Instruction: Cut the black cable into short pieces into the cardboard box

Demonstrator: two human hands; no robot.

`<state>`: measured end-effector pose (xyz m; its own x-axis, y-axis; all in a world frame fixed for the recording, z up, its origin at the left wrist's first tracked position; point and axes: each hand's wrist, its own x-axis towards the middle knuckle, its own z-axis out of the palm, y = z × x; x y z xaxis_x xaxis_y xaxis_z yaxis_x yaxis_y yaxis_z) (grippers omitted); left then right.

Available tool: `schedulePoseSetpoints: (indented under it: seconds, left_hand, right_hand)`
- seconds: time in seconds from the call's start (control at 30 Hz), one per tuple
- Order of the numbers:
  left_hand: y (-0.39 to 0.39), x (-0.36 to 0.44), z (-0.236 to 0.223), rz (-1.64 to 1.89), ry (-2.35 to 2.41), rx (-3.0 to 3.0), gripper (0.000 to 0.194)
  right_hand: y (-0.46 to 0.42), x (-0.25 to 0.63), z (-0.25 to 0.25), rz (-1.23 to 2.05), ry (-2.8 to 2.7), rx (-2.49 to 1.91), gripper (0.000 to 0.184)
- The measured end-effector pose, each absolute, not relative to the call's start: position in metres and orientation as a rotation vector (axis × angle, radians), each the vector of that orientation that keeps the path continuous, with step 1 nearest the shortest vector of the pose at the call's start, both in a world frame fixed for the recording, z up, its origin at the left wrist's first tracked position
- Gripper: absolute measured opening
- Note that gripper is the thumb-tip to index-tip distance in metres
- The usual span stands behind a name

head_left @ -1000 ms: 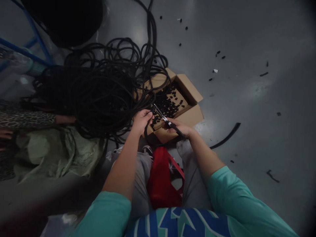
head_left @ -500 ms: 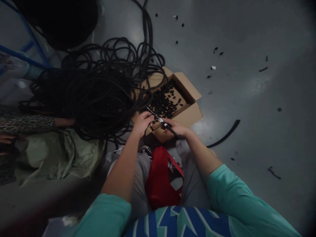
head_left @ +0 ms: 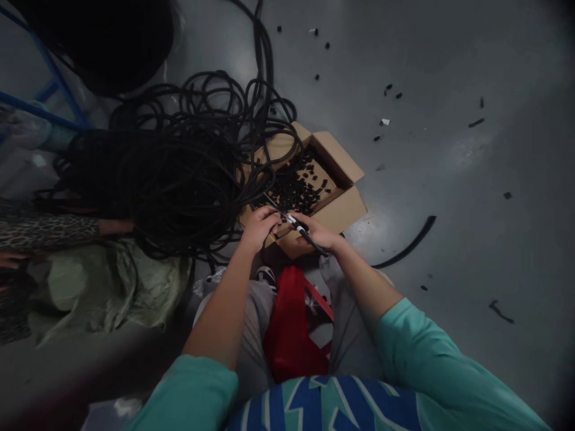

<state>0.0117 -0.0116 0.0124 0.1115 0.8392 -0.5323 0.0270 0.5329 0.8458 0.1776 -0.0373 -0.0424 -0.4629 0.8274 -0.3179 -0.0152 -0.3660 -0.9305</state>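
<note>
My right hand [head_left: 318,232] is wrapped round black-handled scissors [head_left: 296,224], whose metal blades point up and left. The blade tips reach past the fingers of my left hand [head_left: 262,227], which is closed in a pinch. Between those fingers is a black rubber hose, mostly hidden by the hand and the blades. Both hands are over the near edge of an open cardboard box [head_left: 340,212]. Many short black cut pieces [head_left: 296,190] lie in the box.
A large tangle of black hose [head_left: 179,173] lies left of the box, some loops over its flap. Another person's hand [head_left: 115,226] touches it beside a green cloth [head_left: 99,287]. Black scraps [head_left: 501,312] and a curved hose length [head_left: 411,245] lie on the floor. A red stool [head_left: 291,341] is between my legs.
The scissors have swung lower and left, their blades now across the front of my left fingers. Both hands have drawn slightly closer together. The view has shifted a little.
</note>
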Motion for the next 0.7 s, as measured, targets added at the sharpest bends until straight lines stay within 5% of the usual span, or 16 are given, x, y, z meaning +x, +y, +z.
schedulePoseSetpoints:
  seconds: [0.7]
  left_hand:
    - [-0.011, 0.007, 0.025, 0.637, 1.258, 0.888, 0.011]
  right_hand:
    - [-0.035, 0.182, -0.039, 1.894, -1.434, -0.973, 0.069]
